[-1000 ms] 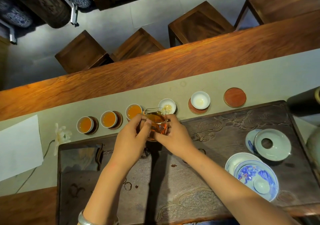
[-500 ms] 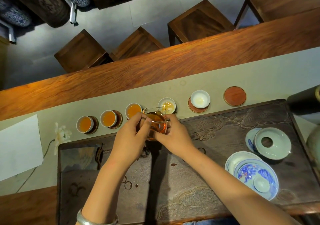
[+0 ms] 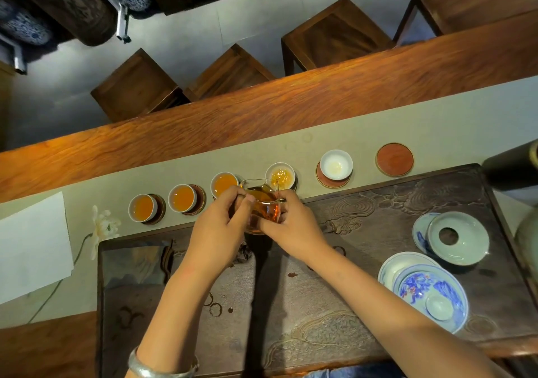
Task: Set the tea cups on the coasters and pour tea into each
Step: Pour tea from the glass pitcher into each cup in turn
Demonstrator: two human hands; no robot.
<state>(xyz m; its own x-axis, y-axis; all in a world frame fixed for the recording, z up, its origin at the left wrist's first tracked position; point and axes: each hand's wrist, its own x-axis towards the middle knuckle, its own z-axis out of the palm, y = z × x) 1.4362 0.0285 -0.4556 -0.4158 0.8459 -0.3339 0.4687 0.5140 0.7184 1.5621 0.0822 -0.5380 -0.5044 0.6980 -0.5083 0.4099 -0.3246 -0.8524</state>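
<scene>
1. Head view: my left hand (image 3: pixel 217 226) and right hand (image 3: pixel 294 226) both curl round the clear glass pitcher of amber tea (image 3: pixel 262 206), tipped over the fourth small white porcelain cup (image 3: pixel 281 176).
2. If I tilt too sharply, tea could overshoot onto the beige cloth runner (image 3: pixel 436 121).

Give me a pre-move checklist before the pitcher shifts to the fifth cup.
1. Both hands hold glass pitcher: left hand, right hand: ok.
2. Fourth cup full: not ok, tea pouring in, level low.
3. Fifth cup seated on its coaster: ok.
4. Fifth cup empty of tea: ok.
5. Last coaster has a cup: not ok, bare.
6. Tea left in pitcher for two cups: cannot tell.
</scene>
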